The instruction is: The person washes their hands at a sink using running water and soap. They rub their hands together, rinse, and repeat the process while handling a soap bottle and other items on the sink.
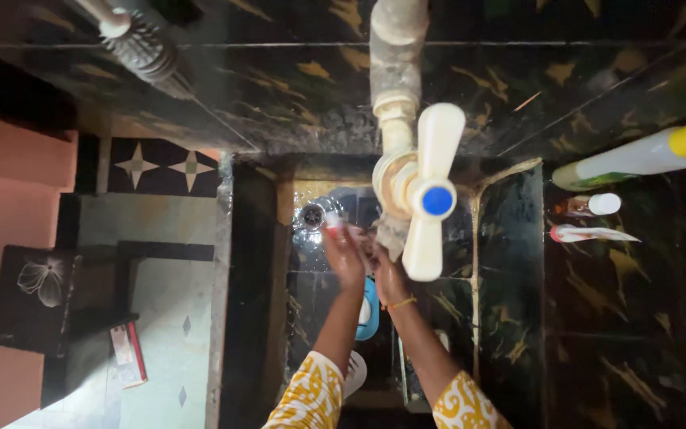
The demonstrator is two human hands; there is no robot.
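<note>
My left hand (pixel 344 256) reaches into a dark stone sink (pixel 502 238) and grips a small red and white object (pixel 332 222) at its fingertips, close to the drain (pixel 313 214). My right hand (pixel 388 276), with an orange thread on its wrist, is pressed against the left hand just under the tap. Its fingers are partly hidden behind the white tap handle with a blue dot (pixel 432 195). Water glistens around the drain.
A blue and white object (pixel 368 311) and a white one (pixel 356 372) lie in the sink below my arms. On the dark counter at right are a bottle with a yellow cap (pixel 645 155), a small white-capped bottle (pixel 594 205) and a tube (pixel 591 234). Tiled floor lies left.
</note>
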